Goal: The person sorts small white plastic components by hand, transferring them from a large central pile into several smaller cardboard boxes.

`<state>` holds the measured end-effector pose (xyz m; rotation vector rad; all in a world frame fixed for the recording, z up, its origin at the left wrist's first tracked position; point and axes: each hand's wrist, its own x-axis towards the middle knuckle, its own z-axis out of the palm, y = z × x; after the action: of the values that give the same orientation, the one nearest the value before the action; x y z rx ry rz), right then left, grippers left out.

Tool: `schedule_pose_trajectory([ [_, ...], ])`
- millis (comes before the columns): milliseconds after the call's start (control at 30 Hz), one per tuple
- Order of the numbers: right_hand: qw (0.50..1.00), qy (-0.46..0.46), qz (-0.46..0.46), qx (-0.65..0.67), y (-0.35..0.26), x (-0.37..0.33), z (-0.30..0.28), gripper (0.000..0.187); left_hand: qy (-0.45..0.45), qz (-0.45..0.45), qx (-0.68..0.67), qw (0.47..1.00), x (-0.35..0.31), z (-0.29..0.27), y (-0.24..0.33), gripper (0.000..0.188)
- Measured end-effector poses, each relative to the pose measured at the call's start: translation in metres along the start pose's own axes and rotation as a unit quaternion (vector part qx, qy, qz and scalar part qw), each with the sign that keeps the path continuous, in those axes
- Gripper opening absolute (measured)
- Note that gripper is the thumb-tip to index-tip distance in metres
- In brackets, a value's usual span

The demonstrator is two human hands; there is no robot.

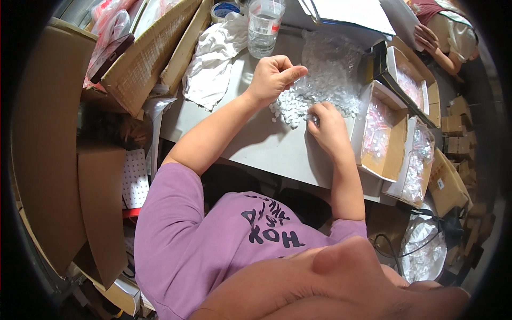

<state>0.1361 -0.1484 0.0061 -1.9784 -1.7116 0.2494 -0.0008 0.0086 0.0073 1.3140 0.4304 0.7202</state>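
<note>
1. Head view: a loose heap of small white rounded pieces lies on the light grey table, in from its near edge and toward its right side.
2. A clear plastic bag lies behind the heap, toward the table's far edge, with more white bits showing through or against it – which of the two, I cannot tell.
3. The left hand is raised at the heap's left side, thumb and curled forefinger together; whether a piece sits between them is too small to tell.
4. The right hand is at the heap's near right edge, fingers curled down among the pieces; the tips are partly hidden, so I cannot tell whether they are clamped on one.
5. Each piece looks very light and probably stiff, like moulded plastic; smooth sides would make it apt to skid or roll when nudged. Breakage seems unlikely.
6. A thumb-and-forefinger pinch across opposite sides should suit best – gentle, and taken from the heap's thin near fringe, where single pieces lie apart.
7. The bag looks limp and slippery, easiest gripped by a gathered fold.
</note>
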Motion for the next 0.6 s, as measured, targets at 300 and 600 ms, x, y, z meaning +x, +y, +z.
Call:
schedule_pose_trajectory([
  [300,0.998,0.041,0.008,-0.051,-0.003,-0.007,0.007,0.017,0.002,0.034,-0.049,0.998,-0.001,0.014,-0.004,0.013],
  [600,0.997,0.045,0.015,-0.053,-0.001,-0.005,0.005,0.011,-0.020,0.026,-0.010,0.999,-0.002,0.014,-0.003,0.010],
])
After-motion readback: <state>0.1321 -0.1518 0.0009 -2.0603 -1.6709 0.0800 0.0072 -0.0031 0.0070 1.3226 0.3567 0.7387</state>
